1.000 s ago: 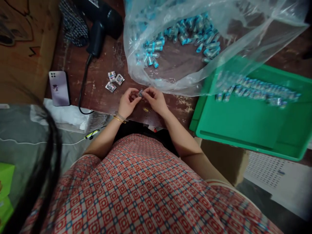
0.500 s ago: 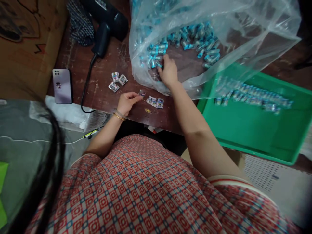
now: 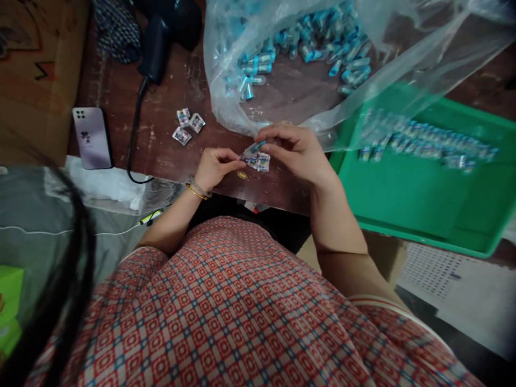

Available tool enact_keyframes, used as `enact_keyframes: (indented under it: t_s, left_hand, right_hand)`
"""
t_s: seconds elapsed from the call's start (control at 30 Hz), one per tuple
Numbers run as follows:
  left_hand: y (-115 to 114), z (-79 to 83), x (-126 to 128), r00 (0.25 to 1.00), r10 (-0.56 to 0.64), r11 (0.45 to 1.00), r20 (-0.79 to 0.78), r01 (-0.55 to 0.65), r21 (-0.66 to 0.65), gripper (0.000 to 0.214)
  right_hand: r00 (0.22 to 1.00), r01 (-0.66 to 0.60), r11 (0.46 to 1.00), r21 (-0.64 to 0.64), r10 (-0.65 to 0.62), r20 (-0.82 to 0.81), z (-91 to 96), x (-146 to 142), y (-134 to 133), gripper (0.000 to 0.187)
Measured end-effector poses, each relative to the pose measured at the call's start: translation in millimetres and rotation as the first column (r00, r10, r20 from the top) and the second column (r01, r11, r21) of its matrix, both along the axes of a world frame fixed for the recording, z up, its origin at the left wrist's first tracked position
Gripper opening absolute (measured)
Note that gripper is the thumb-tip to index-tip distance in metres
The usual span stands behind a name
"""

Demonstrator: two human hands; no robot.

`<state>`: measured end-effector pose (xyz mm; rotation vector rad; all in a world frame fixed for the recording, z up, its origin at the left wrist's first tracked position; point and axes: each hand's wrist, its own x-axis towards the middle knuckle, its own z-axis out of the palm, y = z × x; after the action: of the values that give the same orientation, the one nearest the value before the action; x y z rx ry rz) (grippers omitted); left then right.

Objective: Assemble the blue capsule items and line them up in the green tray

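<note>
My left hand [image 3: 215, 166] rests on the brown table edge, its fingers pinched on a small clear piece I cannot name. My right hand [image 3: 296, 150] is closed on a small blue-capped tube [image 3: 256, 146] and holds it just right of the left fingertips. Under the two hands lie small printed labels [image 3: 258, 160]. Behind them a clear plastic bag [image 3: 322, 102] holds several blue tubes [image 3: 322, 32].
A green tray [image 3: 423, 199] with a row of finished tubes [image 3: 427, 145] sits at the right. Three loose labels [image 3: 186, 126], a phone [image 3: 91, 138] and a black heat gun [image 3: 157, 37] with its cord lie at the left of the table [image 3: 169, 102].
My right hand came back from inside the bag with a blue tube and now meets the left hand over the labels. The left hand stayed in place.
</note>
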<state>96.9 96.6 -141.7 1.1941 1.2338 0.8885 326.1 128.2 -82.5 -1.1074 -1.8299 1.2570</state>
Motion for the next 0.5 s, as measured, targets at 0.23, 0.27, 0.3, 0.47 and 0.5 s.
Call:
enact_keyframes:
  t_s: [0.23,0.27,0.3,0.47,0.5]
  left_hand:
    - [-12,8.2,12,0.993,-0.066,0.993,0.095,0.075,-0.088,0.048]
    - [-14,7.2,13,0.993,-0.067,0.992,0.099,0.077,-0.099,0.047]
    - [-15,5.9,14,0.993,-0.070,0.991,0.100,0.080,-0.107,0.046]
    - [-19,-3.7,18,0.988,-0.089,0.985,0.126,0.106,-0.137,0.038]
    - [-20,-5.5,19,0.986,-0.085,0.983,0.145,0.106,-0.150,0.037]
  right_hand:
    - [0.999,0.047,0.999,-0.017,-0.046,0.021,-0.8,8,-12,0.027]
    - [0.998,0.058,0.998,-0.036,-0.059,-0.002,-2.4,9,-15,0.029]
    - [0.998,0.061,0.997,-0.053,-0.063,-0.024,-4.1,10,-17,0.030]
    - [0.998,0.033,0.997,-0.066,-0.037,-0.060,-8.0,19,-23,0.029]
    - [0.998,0.037,0.998,-0.055,-0.040,-0.044,-7.9,21,-23,0.028]
